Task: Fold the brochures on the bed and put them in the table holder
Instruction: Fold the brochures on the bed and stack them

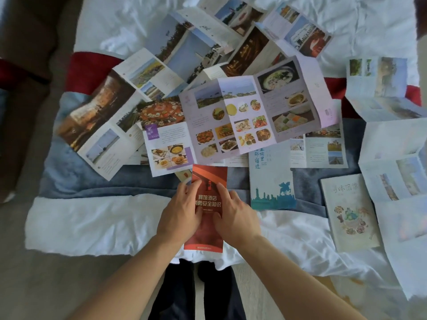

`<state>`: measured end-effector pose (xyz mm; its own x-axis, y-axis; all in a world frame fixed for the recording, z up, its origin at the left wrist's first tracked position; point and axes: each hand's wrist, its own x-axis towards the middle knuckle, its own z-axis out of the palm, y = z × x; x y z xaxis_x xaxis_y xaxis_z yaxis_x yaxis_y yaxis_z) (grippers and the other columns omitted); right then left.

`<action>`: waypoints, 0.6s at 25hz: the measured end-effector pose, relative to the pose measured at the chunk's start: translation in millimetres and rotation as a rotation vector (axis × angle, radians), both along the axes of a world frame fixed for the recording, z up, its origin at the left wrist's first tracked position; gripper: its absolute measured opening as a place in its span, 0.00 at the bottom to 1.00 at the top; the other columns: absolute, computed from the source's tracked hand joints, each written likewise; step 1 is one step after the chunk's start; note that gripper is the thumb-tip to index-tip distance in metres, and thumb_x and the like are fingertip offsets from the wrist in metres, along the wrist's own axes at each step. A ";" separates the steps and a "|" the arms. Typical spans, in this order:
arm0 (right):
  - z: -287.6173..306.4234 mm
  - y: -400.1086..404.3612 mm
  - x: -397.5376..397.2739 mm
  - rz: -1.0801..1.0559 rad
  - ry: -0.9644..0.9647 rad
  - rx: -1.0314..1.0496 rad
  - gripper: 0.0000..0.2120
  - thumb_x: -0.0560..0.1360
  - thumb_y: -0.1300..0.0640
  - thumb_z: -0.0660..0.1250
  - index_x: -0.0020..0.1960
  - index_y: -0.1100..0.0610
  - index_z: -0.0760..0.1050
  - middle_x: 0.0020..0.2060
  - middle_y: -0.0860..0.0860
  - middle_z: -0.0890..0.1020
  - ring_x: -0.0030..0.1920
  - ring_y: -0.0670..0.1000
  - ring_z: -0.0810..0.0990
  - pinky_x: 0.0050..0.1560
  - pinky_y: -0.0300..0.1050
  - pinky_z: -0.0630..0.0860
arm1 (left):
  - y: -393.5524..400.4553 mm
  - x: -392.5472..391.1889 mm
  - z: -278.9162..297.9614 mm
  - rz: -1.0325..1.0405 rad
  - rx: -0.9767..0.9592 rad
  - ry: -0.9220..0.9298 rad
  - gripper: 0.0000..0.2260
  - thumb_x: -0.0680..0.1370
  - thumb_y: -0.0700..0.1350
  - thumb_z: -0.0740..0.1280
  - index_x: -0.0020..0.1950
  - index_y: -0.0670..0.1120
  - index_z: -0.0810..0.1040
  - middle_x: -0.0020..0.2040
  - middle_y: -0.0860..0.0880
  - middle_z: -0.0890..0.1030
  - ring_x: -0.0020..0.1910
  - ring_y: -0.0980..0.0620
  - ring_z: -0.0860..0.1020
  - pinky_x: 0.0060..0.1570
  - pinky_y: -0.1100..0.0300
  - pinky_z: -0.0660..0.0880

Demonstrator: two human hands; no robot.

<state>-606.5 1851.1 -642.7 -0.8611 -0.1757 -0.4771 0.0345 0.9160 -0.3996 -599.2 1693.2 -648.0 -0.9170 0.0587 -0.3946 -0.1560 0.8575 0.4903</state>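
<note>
Both hands, left (179, 213) and right (235, 215), press flat on folded red brochure (209, 204) at bed (92, 222) edge, no grip closed | step: creasing | next: pick up, find holder, unseen | other brochures (242, 112) unfolded

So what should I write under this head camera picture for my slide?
Both hands, left and right, press a folded red brochure on the bed.

Folded red paper brochure (209, 179) at bed edge, unfolded food-photo brochure (242, 116) behind, teal skyline brochure (271, 181) right.
</note>
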 end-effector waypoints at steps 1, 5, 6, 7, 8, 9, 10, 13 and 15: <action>5.0 -9.3 -3.6 0.019 0.011 -0.006 0.33 0.75 0.52 0.61 0.77 0.47 0.52 0.58 0.51 0.75 0.49 0.57 0.81 0.41 0.50 0.75 | -8.3 -0.4 5.7 0.025 0.004 0.009 0.27 0.76 0.43 0.69 0.74 0.52 0.64 0.60 0.47 0.71 0.52 0.45 0.80 0.41 0.52 0.80; 22.5 -58.4 -19.4 0.104 0.080 -0.016 0.32 0.76 0.51 0.61 0.77 0.46 0.52 0.57 0.52 0.75 0.47 0.58 0.82 0.38 0.50 0.72 | -54.7 -6.1 27.4 0.116 -0.004 0.063 0.28 0.77 0.44 0.69 0.75 0.51 0.64 0.61 0.46 0.71 0.52 0.45 0.79 0.40 0.52 0.79; 25.3 -72.8 -23.3 0.123 0.084 -0.013 0.32 0.76 0.51 0.61 0.77 0.46 0.52 0.59 0.52 0.74 0.48 0.59 0.81 0.39 0.50 0.72 | -68.6 -8.2 31.2 0.132 -0.005 0.079 0.28 0.77 0.43 0.69 0.75 0.51 0.64 0.61 0.46 0.71 0.52 0.44 0.79 0.40 0.51 0.78; 27.6 -88.2 -26.9 0.142 0.080 -0.008 0.32 0.77 0.51 0.61 0.77 0.46 0.51 0.61 0.52 0.73 0.49 0.59 0.81 0.40 0.51 0.73 | -83.5 -10.1 34.7 0.148 -0.006 0.094 0.27 0.77 0.43 0.69 0.75 0.51 0.65 0.60 0.45 0.71 0.52 0.43 0.79 0.40 0.50 0.78; 29.2 -104.3 -29.6 0.160 0.072 -0.001 0.33 0.77 0.51 0.61 0.78 0.46 0.51 0.63 0.53 0.72 0.50 0.59 0.80 0.41 0.52 0.74 | -98.9 -11.0 37.3 0.162 -0.009 0.101 0.27 0.77 0.42 0.69 0.74 0.51 0.65 0.60 0.45 0.71 0.53 0.43 0.79 0.40 0.49 0.78; 29.4 -123.8 -31.0 0.181 0.069 0.006 0.33 0.77 0.51 0.61 0.78 0.46 0.50 0.63 0.53 0.71 0.51 0.59 0.80 0.42 0.52 0.74 | -118.1 -12.0 38.8 0.174 -0.012 0.105 0.27 0.76 0.42 0.69 0.74 0.51 0.66 0.61 0.45 0.71 0.53 0.43 0.79 0.41 0.49 0.79; 29.0 -142.8 -31.5 0.195 0.073 0.012 0.34 0.77 0.51 0.61 0.78 0.47 0.50 0.62 0.53 0.71 0.51 0.59 0.80 0.42 0.52 0.74 | -136.6 -12.7 38.9 0.179 -0.015 0.105 0.27 0.76 0.41 0.69 0.74 0.50 0.66 0.61 0.46 0.71 0.54 0.43 0.79 0.40 0.48 0.79; 22.5 -201.6 -29.9 0.212 0.086 0.018 0.34 0.76 0.51 0.62 0.78 0.47 0.51 0.61 0.53 0.71 0.53 0.59 0.80 0.42 0.51 0.73 | -194.0 -7.5 31.5 0.190 -0.020 0.072 0.28 0.74 0.40 0.70 0.73 0.50 0.67 0.62 0.47 0.69 0.54 0.42 0.79 0.40 0.46 0.79; 13.5 -242.1 -22.9 0.238 0.045 0.026 0.35 0.76 0.52 0.64 0.78 0.47 0.50 0.61 0.53 0.70 0.54 0.59 0.79 0.42 0.51 0.72 | -231.8 4.5 23.0 0.192 -0.022 0.056 0.28 0.72 0.40 0.71 0.72 0.49 0.68 0.61 0.47 0.69 0.53 0.42 0.79 0.40 0.46 0.79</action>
